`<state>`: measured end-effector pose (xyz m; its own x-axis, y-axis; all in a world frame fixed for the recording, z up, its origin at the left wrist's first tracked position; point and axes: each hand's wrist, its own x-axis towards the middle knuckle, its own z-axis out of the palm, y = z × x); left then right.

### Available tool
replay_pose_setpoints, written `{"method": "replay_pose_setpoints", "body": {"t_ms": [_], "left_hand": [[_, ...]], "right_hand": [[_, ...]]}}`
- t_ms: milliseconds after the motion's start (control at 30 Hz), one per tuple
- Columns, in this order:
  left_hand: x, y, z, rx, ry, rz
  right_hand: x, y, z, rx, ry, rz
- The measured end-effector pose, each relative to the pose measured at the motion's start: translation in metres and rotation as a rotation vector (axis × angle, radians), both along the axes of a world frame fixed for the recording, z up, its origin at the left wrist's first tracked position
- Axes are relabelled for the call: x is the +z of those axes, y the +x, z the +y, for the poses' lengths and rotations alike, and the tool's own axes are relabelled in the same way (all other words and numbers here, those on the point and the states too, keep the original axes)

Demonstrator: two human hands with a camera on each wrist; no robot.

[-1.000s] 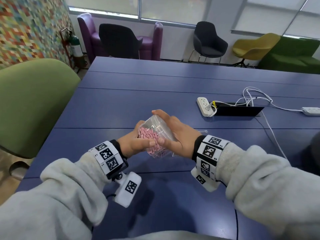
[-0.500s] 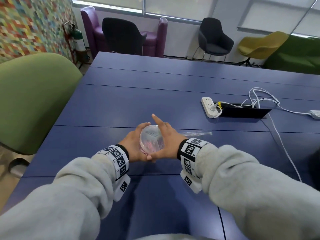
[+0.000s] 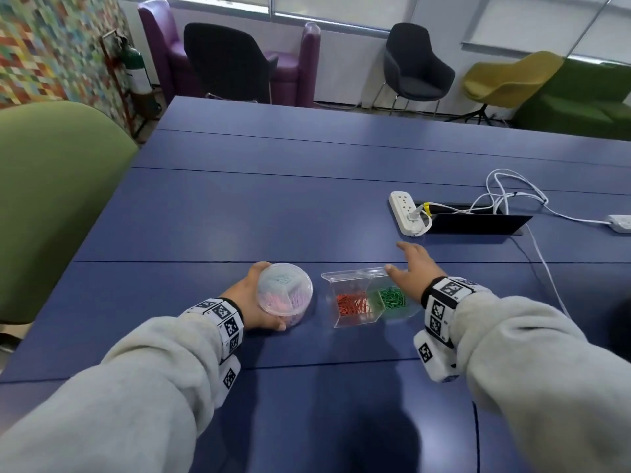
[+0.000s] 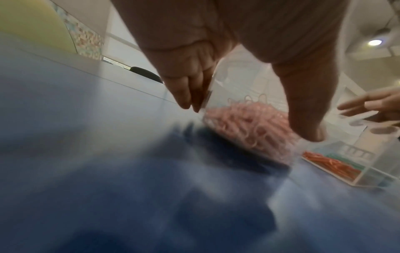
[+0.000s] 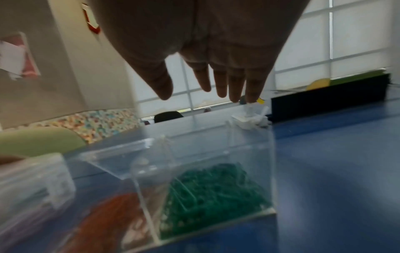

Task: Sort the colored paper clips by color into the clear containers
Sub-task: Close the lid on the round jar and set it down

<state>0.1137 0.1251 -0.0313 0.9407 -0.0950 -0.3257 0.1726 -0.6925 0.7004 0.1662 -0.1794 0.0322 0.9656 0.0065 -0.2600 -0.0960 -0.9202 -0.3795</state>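
Observation:
A round clear container (image 3: 285, 294) with a lid holds pink paper clips (image 4: 249, 123) and stands on the blue table (image 3: 273, 213). My left hand (image 3: 252, 302) grips its left side, fingers and thumb curled round the wall. To its right stands a clear box (image 3: 358, 302) with two compartments: red clips (image 3: 351, 303) on the left, green clips (image 3: 392, 297) on the right. My right hand (image 3: 411, 268) hovers over the box's far right corner, fingers (image 5: 236, 85) straight and spread, holding nothing.
A white power strip (image 3: 406, 213) with white cables (image 3: 505, 196) and a black panel (image 3: 478, 225) lies beyond the right hand. A green chair (image 3: 51, 199) stands at the left table edge. Several chairs stand past the table's far end.
Both hands held the round container together in the air; now it stands on the table in the left hand alone. The right hand let go and moved right over the clear box.

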Motion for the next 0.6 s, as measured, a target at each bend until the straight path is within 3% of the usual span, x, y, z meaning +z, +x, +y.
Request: {"method": "replay_pose_setpoints", "body": {"t_ms": [167, 400, 600], "left_hand": [[0.004, 0.002, -0.004, -0.005, 0.094, 0.040], [0.029, 0.002, -0.050, 0.036, -0.024, -0.255], [0.033, 0.008, -0.098, 0.125, -0.052, 0.008]], "right_hand": [[-0.032, 0.000, -0.017, -0.176, 0.073, 0.174], [-0.044, -0.012, -0.031, -0.162, 0.162, 0.098], [-0.047, -0.026, -0.045, -0.123, 0.249, 0.140]]}}
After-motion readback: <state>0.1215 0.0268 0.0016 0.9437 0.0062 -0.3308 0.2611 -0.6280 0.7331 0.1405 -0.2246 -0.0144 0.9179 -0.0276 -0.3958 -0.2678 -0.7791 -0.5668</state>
